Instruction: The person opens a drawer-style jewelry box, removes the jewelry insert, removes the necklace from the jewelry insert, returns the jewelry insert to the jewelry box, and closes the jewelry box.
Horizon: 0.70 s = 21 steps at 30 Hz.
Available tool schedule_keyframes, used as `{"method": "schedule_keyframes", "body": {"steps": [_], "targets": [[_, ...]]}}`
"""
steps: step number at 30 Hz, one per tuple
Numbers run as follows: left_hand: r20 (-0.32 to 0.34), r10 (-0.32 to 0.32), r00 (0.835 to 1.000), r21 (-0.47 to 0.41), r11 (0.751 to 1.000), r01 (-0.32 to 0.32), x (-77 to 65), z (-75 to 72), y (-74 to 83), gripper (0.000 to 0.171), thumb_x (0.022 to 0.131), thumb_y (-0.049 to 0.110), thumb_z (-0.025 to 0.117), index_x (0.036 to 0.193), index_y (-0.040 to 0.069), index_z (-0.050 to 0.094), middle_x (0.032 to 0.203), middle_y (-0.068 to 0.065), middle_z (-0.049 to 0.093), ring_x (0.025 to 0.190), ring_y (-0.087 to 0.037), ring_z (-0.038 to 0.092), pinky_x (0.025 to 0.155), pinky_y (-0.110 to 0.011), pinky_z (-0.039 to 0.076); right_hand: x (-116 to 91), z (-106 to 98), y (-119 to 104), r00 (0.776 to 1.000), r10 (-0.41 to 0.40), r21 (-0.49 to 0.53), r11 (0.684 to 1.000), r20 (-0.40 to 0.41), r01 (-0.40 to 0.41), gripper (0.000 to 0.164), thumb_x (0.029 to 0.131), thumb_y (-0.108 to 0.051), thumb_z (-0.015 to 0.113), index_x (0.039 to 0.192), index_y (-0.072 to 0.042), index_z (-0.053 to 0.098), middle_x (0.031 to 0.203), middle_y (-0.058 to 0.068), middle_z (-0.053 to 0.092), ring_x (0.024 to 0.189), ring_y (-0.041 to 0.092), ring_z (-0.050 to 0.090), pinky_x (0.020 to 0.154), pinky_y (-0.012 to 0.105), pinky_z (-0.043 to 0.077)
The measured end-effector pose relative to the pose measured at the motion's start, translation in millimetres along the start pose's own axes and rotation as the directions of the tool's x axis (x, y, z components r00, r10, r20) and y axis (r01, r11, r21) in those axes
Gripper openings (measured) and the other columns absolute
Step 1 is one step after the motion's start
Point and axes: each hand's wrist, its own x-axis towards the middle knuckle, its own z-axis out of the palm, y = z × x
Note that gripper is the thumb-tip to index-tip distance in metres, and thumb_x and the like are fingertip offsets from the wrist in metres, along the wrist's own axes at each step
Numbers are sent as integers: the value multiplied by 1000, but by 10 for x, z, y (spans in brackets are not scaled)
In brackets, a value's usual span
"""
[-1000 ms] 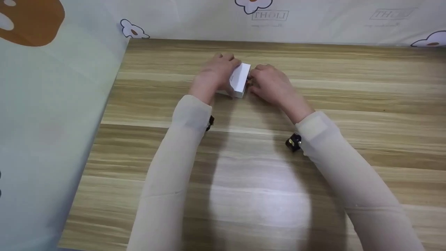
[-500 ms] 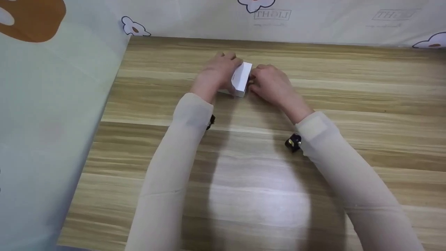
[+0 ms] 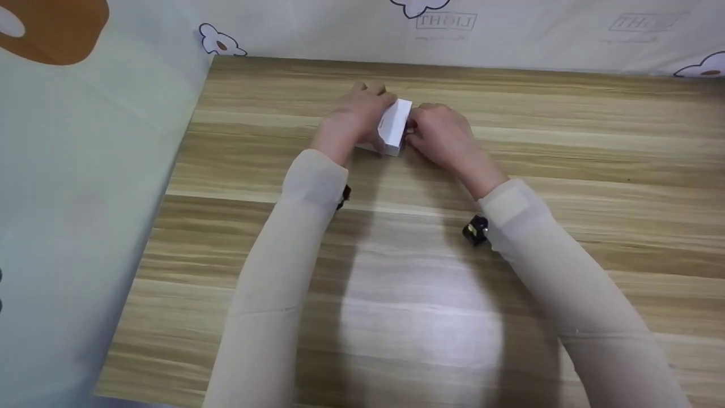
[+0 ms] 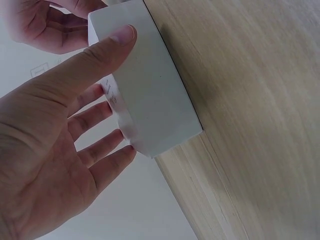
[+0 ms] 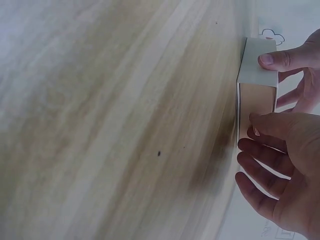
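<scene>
A white box [image 3: 395, 127] with small print on one face lies on the wooden table. My left hand [image 3: 355, 116] grips it from the left. In the left wrist view the thumb lies along one plain face of the box [image 4: 155, 95], and the fingers touch the printed face. At the box's right end is my right hand [image 3: 443, 131]. The right wrist view shows that end as a tan panel [image 5: 256, 100] set inside the white walls. Thumb and index finger pinch at this panel; what exactly lies between them is mostly hidden. The other right fingers are loosely bent.
The wood-grain table [image 3: 595, 226] stretches to the right and front. A pale sheet with flower prints [image 3: 566, 39] rises behind it, and another pale covering [image 3: 73, 187] borders the left edge. A black wrist camera [image 3: 476, 230] hangs under the right sleeve.
The head view has shifted slightly, so the background sits a little higher and further right. Both hands stay at the box, with the right fingertips still at its end.
</scene>
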Motion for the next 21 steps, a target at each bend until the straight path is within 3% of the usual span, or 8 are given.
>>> {"method": "schedule_keyframes", "body": {"steps": [9, 21], "targets": [[4, -7, 1000, -8, 1000, 7, 3, 8, 11, 93, 82, 31, 82, 157, 16, 29, 158, -9, 32, 142, -33, 31, 120, -45, 33, 23, 35, -33, 999, 44, -36, 998, -14, -45, 17, 94, -17, 63, 98, -2, 70, 99, 18, 72, 93, 37, 67, 78, 54, 55], [-26, 31, 999, 6, 1000, -31, 28, 30, 7, 90, 79, 30, 83, 153, 12, 34, 156, -12, 35, 141, -35, 32, 120, -43, 32, 14, 68, -64, 995, 89, -88, 992, -53, -93, 16, 95, -16, 60, 95, -3, 70, 94, 19, 71, 88, 38, 68, 71, 54, 56]]}}
